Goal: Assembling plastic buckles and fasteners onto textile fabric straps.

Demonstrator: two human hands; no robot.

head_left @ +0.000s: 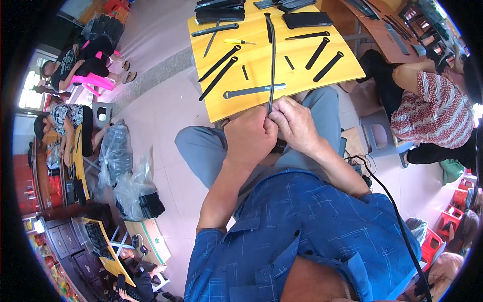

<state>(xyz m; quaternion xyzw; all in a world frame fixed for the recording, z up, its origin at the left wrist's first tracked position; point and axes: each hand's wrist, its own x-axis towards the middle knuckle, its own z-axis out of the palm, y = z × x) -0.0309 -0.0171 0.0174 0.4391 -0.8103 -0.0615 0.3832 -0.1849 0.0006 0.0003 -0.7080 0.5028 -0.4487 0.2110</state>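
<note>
Both hands met over the lap, just off the yellow table's [236, 108] near edge. The left hand [250, 137] was curled shut around the bottom of a long black strip [272, 60], and the right hand [297, 123] pinched it beside the left. The strip ran up across the tabletop, between black rods [220, 63] and a grey bar [254, 90].

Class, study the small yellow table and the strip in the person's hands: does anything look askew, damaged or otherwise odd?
Nothing looks damaged or spilled. The black rods and flat pieces lie scattered at varied angles on the yellow table. The long black strip rises from the left hand and right hand, curving, possibly from lens bend.
</note>
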